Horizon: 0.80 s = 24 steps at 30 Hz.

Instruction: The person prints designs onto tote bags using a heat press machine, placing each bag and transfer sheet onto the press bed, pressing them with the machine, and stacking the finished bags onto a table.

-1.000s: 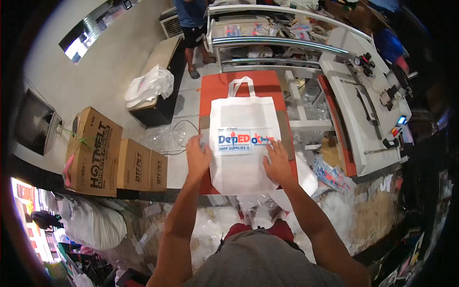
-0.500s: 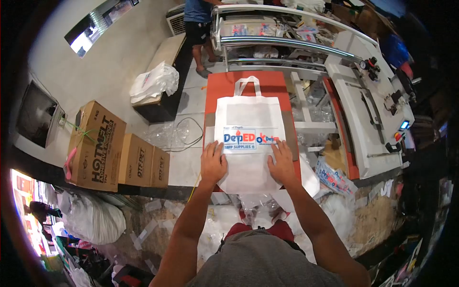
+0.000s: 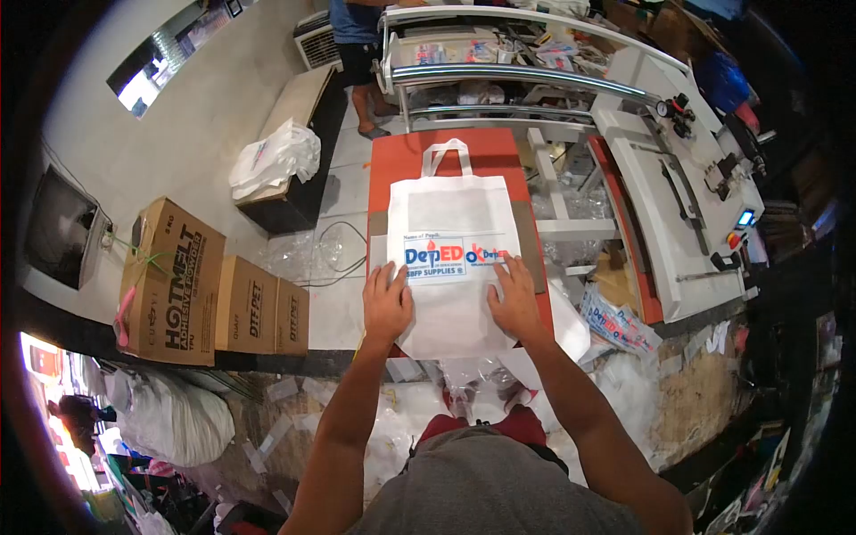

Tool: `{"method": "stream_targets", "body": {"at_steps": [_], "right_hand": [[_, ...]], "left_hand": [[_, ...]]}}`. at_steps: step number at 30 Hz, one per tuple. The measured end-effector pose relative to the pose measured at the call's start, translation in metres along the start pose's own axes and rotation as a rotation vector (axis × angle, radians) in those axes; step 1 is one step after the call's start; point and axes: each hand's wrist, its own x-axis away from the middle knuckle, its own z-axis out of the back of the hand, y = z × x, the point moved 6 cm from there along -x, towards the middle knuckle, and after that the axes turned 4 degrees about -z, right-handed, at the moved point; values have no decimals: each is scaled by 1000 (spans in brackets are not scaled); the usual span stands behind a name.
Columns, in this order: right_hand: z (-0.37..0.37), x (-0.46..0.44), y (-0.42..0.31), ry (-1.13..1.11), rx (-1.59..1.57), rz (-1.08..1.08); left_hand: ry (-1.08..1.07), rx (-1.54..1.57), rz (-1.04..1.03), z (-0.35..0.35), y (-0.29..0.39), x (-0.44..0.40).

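A white tote bag [image 3: 455, 312] with two loop handles lies flat on an orange-red platen [image 3: 383, 160]. Across its middle is a blue and red printed design [image 3: 456, 259] reading "DepED". My left hand [image 3: 387, 301] lies on the bag's left edge beside the print, fingers extended. On the opposite edge rests my right hand [image 3: 515, 299], its fingers spread and the fingertips near the print's right end. Neither hand grips anything. Whether the print is a separate film sheet or part of the fabric I cannot tell.
A heat press [image 3: 669, 214] with a lit display stands on the right. Cardboard boxes [image 3: 183, 285] line the left, with a pile of white bags [image 3: 278, 159] on a bench behind. Printed film [image 3: 620, 321] lies right of the platen. Another person [image 3: 358, 62] stands at the back.
The whole view has shifted slightly, so the bag and platen appear a little farther left. Both hands stay on the bag's edges in nearly the same pose.
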Motion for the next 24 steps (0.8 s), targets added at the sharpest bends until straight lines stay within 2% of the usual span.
{"method": "stream_targets", "body": {"at_steps": [24], "right_hand": [[0,-1,-1,10,13,1]], "left_hand": [[-21,-67,25,-5,-3,3]]}}
